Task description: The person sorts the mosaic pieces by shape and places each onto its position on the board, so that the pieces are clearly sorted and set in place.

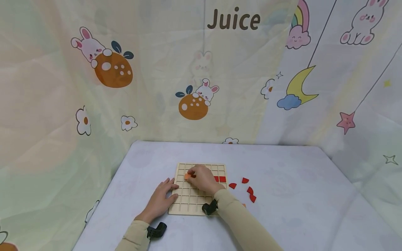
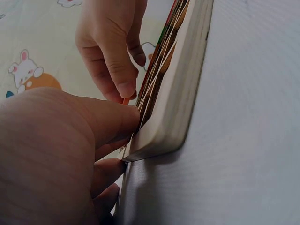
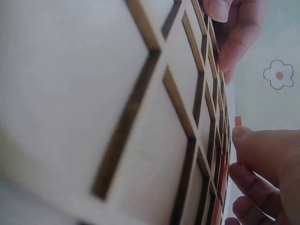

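Observation:
A pale wooden grid board [image 1: 185, 209] lies on the table. My right hand [image 1: 203, 178] is over its upper part and pinches a small orange tile [image 1: 187, 176] between thumb and fingers. In the right wrist view that orange tile [image 3: 238, 120] stands on edge in the pinch, close to the grid. My left hand [image 1: 160, 198] rests at the board's left edge, its fingers and thumb touching the rim. Red square tiles [image 1: 222, 179] sit in cells near the right side, partly covered by my right hand.
Several red wedge-shaped pieces [image 1: 250, 190] lie loose on the white table [image 1: 292, 195] right of the board. An orange piece [image 1: 244, 205] shows partly behind my right sleeve. A printed cloth [image 1: 163, 115] hangs behind the table.

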A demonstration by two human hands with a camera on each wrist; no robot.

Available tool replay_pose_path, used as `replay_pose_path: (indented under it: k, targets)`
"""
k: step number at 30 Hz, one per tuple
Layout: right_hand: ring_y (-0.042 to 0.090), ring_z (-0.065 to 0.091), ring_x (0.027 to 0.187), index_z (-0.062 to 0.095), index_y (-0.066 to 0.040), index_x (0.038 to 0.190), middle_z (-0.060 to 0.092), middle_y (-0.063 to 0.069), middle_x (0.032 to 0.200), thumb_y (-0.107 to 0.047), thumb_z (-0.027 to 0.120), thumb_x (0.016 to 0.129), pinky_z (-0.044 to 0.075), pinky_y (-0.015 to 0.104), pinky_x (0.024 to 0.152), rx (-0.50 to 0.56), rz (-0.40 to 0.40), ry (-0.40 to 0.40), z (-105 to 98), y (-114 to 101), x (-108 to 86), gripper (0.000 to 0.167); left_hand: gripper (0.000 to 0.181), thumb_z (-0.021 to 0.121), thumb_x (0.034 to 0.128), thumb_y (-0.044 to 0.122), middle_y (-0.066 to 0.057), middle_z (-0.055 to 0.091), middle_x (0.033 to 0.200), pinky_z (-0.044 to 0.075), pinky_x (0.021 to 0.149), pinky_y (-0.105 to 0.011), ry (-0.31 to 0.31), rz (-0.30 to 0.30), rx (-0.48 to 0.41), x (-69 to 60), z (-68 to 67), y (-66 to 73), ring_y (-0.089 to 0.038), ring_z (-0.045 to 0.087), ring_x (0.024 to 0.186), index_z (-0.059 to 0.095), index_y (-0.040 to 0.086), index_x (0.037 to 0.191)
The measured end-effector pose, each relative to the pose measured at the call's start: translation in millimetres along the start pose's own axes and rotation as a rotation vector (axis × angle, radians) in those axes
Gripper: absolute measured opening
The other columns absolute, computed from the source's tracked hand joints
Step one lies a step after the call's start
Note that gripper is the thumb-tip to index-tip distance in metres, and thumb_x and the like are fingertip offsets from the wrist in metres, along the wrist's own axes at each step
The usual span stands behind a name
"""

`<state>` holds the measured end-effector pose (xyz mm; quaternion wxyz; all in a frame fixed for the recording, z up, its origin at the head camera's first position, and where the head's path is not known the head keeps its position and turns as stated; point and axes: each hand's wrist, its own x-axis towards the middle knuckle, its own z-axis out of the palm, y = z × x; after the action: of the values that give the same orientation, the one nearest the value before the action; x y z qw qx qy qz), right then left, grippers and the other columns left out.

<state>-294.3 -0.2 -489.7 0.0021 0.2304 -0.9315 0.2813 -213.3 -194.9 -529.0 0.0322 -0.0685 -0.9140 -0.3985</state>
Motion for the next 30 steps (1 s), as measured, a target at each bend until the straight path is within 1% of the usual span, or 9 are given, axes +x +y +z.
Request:
replay_pose_path:
  k: [6, 11, 20, 26, 30]
  targets:
    - [0.009, 0.059, 0.087, 0.074, -0.014, 0.109, 0.067, -0.005, 0.099, -0.024, 0.074, 0.088, 0.054, 0.025, 0.080, 0.014, -0.001, -0.012, 3.8, 0.0, 1.9, 0.024, 0.025, 0.068, 0.0925, 0.019, -0.005, 0.039, 0.154, 0.017, 0.118, -0.058, -0.005, -0.007, -0.002, -0.2, 0.2, 0.0, -0.032, 0.021, 0.147, 0.066, 0.020, 0.117]
    - [0.010, 0.059, 0.087, 0.074, -0.013, 0.109, 0.067, -0.004, 0.100, -0.025, 0.073, 0.089, 0.054, 0.026, 0.080, 0.009, -0.017, 0.000, 5.9, 0.7, 3.0, 0.024, 0.026, 0.068, 0.0922, 0.019, -0.005, 0.039, 0.154, 0.017, 0.119, -0.057, -0.006, -0.006, 0.008, 0.4, 0.6, -0.6, -0.031, 0.022, 0.147, 0.066, 0.020, 0.118]
    - [0.009, 0.058, 0.085, 0.075, -0.013, 0.107, 0.065, -0.004, 0.098, -0.022, 0.074, 0.088, 0.052, 0.024, 0.076, -0.005, -0.022, 0.030, 8.5, 6.1, 3.4, 0.022, 0.026, 0.068, 0.0923, 0.019, -0.005, 0.039, 0.154, 0.017, 0.118, -0.058, -0.004, -0.004, 0.010, 0.8, 0.5, -1.1, -0.032, 0.022, 0.147, 0.066, 0.020, 0.118]
    - [0.009, 0.056, 0.083, 0.075, -0.014, 0.107, 0.063, -0.005, 0.097, -0.023, 0.075, 0.087, 0.051, 0.022, 0.074, 0.022, -0.006, 0.027, 9.7, 9.3, 3.4, 0.022, 0.025, 0.068, 0.0919, 0.019, -0.005, 0.040, 0.154, 0.017, 0.119, -0.057, -0.003, 0.000, 0.006, 1.2, 0.3, -1.4, -0.031, 0.022, 0.147, 0.066, 0.020, 0.117]
    - [0.008, 0.055, 0.081, 0.075, -0.015, 0.106, 0.061, -0.007, 0.094, -0.025, 0.076, 0.086, 0.050, 0.021, 0.072, 0.029, -0.009, 0.027, 10.3, 10.4, 3.5, 0.022, 0.025, 0.069, 0.0917, 0.018, -0.006, 0.040, 0.153, 0.017, 0.119, -0.057, 0.002, 0.012, 0.007, 1.4, 1.2, -2.0, -0.032, 0.023, 0.147, 0.066, 0.020, 0.116]
